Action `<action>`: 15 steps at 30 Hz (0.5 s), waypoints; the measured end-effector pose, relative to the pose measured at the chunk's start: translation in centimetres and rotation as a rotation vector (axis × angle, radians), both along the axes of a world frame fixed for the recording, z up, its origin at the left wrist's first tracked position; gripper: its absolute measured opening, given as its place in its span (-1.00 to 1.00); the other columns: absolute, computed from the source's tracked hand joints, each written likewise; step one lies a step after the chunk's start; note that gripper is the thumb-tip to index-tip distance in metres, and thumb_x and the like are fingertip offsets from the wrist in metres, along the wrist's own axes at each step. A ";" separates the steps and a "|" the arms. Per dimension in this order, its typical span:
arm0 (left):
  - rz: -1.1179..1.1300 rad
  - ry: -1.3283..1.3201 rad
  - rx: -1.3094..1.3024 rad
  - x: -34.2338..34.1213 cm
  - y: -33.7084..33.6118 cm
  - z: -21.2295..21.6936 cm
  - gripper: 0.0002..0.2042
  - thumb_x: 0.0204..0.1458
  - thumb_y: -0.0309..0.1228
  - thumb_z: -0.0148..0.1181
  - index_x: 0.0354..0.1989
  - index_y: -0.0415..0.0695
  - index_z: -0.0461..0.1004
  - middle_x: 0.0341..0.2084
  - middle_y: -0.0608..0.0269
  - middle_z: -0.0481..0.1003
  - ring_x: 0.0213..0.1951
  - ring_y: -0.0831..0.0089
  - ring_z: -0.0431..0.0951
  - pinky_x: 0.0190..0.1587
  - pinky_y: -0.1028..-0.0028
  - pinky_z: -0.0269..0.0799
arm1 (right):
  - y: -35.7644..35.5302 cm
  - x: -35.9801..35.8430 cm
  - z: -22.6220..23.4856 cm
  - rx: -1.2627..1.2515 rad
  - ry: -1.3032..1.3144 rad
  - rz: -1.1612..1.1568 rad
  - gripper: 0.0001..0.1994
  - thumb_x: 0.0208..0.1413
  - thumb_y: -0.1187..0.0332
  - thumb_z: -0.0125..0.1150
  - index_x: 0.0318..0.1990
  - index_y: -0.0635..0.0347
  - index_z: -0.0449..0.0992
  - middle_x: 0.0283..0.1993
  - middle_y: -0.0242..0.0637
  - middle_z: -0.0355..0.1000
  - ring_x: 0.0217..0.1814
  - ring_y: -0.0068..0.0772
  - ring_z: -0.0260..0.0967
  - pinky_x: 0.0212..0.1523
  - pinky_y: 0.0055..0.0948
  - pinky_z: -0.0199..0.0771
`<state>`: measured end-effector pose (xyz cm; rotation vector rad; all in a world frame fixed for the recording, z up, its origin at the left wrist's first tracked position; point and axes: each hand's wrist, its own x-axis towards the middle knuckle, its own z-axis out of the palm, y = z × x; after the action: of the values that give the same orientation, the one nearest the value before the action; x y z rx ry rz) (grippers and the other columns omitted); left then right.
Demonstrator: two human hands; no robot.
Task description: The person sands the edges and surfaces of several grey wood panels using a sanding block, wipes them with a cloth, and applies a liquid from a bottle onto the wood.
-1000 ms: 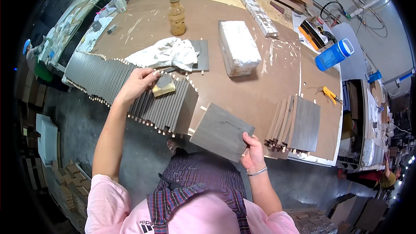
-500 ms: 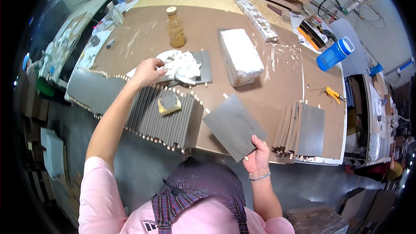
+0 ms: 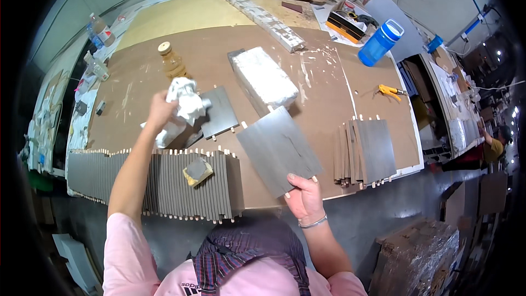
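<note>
Left hand [image 3: 160, 111] has left the sanding block [image 3: 197, 170] on the row of grey panels [image 3: 159, 183] and moved far to the white rag [image 3: 185, 105]; fingers now closed round it, lifted off the tabletop [image 3: 329, 93]. Wiping looks next. Right hand [image 3: 304, 197] keeps pinching the near corner of the grey panel [image 3: 276, 148], tilted up, near-centre.

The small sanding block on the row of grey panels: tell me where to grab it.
Grip the sanding block across its two short sides, coming from straight above. It lies flat and tilted on the fanned grey panels, with nothing crowding its edges; the left hand is nearest.
</note>
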<state>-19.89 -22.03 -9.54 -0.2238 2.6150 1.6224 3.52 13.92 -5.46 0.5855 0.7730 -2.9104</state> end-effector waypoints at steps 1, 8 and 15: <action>-0.008 0.139 -0.032 0.4 0.8 2.3 -0.76 -0.15 -0.60 0.11 -0.24 -0.33 0.52 -0.46 0.21 0.55 -0.33 0.48 0.57 -0.31 0.43 0.50 | 0.0 -0.1 -0.2 0.003 0.002 -0.003 -0.43 0.05 0.71 0.04 0.28 0.24 0.25 0.20 -0.10 0.37 0.24 -0.10 0.35 0.27 -0.04 0.35; -0.684 1.013 -0.263 12.9 19.1 11.5 -0.54 -0.36 -0.55 0.32 -0.13 -0.15 0.47 -0.34 0.12 0.47 -0.33 0.22 0.59 -0.33 0.38 0.53 | -0.4 -0.6 -1.3 0.025 0.010 -0.090 -0.46 0.04 0.74 -0.02 0.23 0.23 0.28 0.20 -0.20 0.34 0.21 -0.22 0.35 0.22 -0.25 0.39; -0.435 0.899 -0.394 9.8 24.5 8.1 -0.83 -0.18 -0.53 0.19 -0.37 -0.05 0.40 -0.52 0.10 0.30 -0.52 0.14 0.43 -0.54 0.20 0.36 | 2.7 4.3 3.2 0.158 -0.100 -0.109 -0.48 -0.07 0.80 -0.01 0.13 0.37 0.38 -0.02 -0.09 0.49 0.03 -0.16 0.49 0.09 -0.18 0.51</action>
<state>-10.09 2.42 -1.42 1.2476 3.1980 1.1920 7.77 16.63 -2.22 0.8054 0.9943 -2.9075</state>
